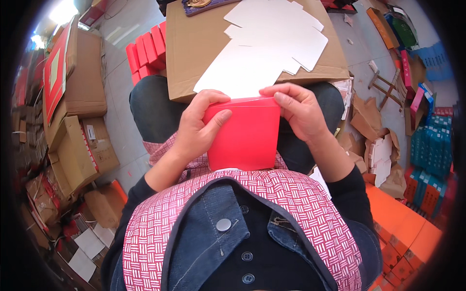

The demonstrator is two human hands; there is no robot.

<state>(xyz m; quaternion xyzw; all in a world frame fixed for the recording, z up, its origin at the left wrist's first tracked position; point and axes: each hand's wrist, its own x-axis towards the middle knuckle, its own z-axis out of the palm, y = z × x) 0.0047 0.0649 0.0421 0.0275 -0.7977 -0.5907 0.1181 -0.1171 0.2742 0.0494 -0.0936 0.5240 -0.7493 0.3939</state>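
A red cardboard box [244, 138] stands in my lap against the patterned apron, its top end toward the carton in front of me. My left hand [201, 119] grips its upper left corner, thumb on the near face and fingers over the far edge. At the upper right corner my right hand [298, 106] pinches the top edge or flap between thumb and fingers. Just beyond the box, white flat card blanks [272, 39] lie fanned out on a brown cardboard carton [194, 48].
Several red boxes [145, 51] are stacked on the floor left of the carton. Open brown cartons [73, 150] stand farther left. Orange boxes [403, 218] and teal boxes [431, 150] are piled at the right, near a small wooden stand [387, 88] and torn brown paper [366, 116].
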